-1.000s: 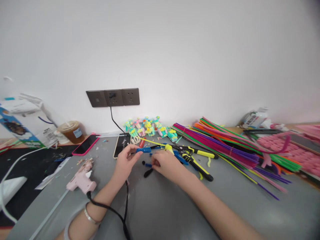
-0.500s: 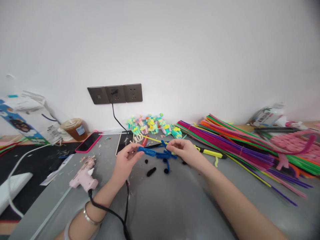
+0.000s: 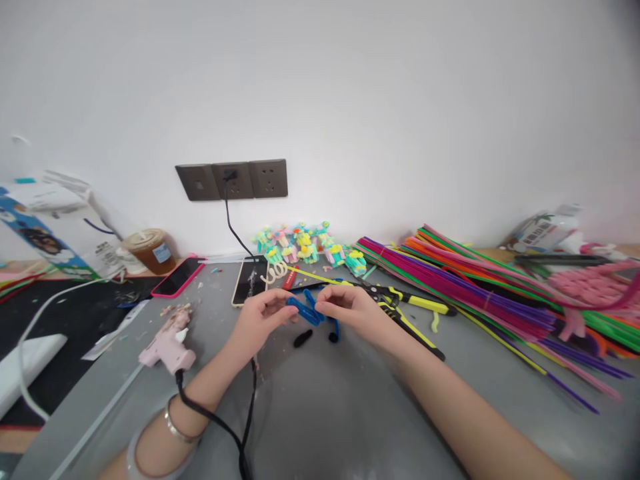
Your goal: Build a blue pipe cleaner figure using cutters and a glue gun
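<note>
Strip point(image 3: 309, 297), blue | right hand point(image 3: 346, 309) | now nearer bundle point(image 3: 303, 311) in left hand point(image 3: 263, 317)

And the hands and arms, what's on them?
Both the left hand and the right hand are ungloved. Left arm: a shiny silver bangle, and a thicker pale ring farther up. Right forearm: nothing worn in view. No sleeves visible.

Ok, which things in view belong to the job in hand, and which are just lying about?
Likely for the job:
blue fuzzy pieces, at the left hand and right hand
black fuzzy piece nearby
black-and-yellow pliers
bundled fuzzy stems
pink glue gun

Seemingly just lying about:
pink-edged phone
drink cup
printed carton
</note>
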Motion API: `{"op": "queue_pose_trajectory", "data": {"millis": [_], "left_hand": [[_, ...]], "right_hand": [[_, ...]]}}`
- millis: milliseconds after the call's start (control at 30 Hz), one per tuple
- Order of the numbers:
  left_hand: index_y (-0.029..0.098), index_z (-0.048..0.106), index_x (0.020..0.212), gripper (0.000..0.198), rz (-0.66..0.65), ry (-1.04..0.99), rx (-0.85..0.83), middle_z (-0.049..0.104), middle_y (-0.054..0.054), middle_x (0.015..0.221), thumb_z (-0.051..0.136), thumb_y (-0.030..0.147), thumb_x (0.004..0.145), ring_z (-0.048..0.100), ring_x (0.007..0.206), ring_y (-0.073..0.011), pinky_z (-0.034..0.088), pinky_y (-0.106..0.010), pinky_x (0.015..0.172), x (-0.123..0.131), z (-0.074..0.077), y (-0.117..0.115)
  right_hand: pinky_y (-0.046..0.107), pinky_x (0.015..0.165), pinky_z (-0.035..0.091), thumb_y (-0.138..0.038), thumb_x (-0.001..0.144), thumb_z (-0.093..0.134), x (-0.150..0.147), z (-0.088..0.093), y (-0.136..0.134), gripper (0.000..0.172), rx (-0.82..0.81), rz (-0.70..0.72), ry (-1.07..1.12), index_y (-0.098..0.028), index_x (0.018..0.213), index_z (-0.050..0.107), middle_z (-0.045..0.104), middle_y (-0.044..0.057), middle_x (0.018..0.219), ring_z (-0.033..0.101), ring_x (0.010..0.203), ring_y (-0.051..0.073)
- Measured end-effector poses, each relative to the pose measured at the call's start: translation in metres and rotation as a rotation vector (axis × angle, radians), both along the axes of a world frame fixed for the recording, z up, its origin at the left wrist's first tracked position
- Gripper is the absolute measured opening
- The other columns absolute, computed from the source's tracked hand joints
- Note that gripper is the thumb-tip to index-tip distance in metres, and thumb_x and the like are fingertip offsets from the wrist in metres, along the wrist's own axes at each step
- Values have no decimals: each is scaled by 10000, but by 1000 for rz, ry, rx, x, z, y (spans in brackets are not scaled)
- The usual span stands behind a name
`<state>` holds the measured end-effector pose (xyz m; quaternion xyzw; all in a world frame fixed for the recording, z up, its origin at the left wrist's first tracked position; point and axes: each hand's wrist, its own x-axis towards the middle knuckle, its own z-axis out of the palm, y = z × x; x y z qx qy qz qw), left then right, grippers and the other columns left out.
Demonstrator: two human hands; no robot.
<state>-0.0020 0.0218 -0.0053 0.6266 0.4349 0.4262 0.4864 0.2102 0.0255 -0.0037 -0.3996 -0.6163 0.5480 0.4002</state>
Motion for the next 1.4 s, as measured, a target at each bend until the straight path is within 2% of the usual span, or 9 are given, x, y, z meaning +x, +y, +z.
{"op": "queue_pose_trajectory", "data": {"millis": [233, 500, 800, 1067, 1400], "left_hand": [[160, 706, 868, 271, -2, -62, -15, 760, -38, 709, 789, 371, 721, 730, 650, -190, 592, -277, 610, 1, -1, 1], [149, 700, 886, 336, 11, -132, -112, 756, -32, 745, 823, 388, 685, 739, 674, -181, 618, -281, 658, 2, 0, -2], [148, 700, 866, 335, 14, -103, -84, 750, -40, 767, 821, 402, 684, 720, 663, -174, 618, -289, 654, 2, 2, -3], [153, 693, 841, 263, 8, -152, -105, 724, -8, 772, 824, 303, 670, 688, 646, -131, 600, -263, 676, 3, 0, -3], [159, 684, 837, 279, 11, -137, -78, 742, -29, 807, 834, 308, 657, 709, 703, -162, 608, -290, 709, 2, 1, -3]], "right_hand": [[281, 601, 363, -555, 706, 731, -3, 0, -2, 386, 8, -20, -22, -187, 718, 616, 589, -8, 659, 474, 594, 128], [269, 563, 330, -522, 703, 738, -11, -3, -5, 365, -4, -23, 7, -180, 713, 609, 544, -16, 642, 442, 576, 115], [250, 542, 344, -511, 715, 742, -15, -2, -8, 366, 12, -63, 38, -181, 703, 584, 536, -24, 630, 445, 572, 110], [272, 578, 336, -398, 774, 660, -16, -6, -10, 230, 155, -137, -62, -194, 713, 575, 519, -17, 661, 418, 602, 129], [280, 617, 362, -308, 805, 625, -17, 0, -15, 156, 251, -144, -145, -196, 702, 592, 539, -12, 660, 459, 641, 143]]}}
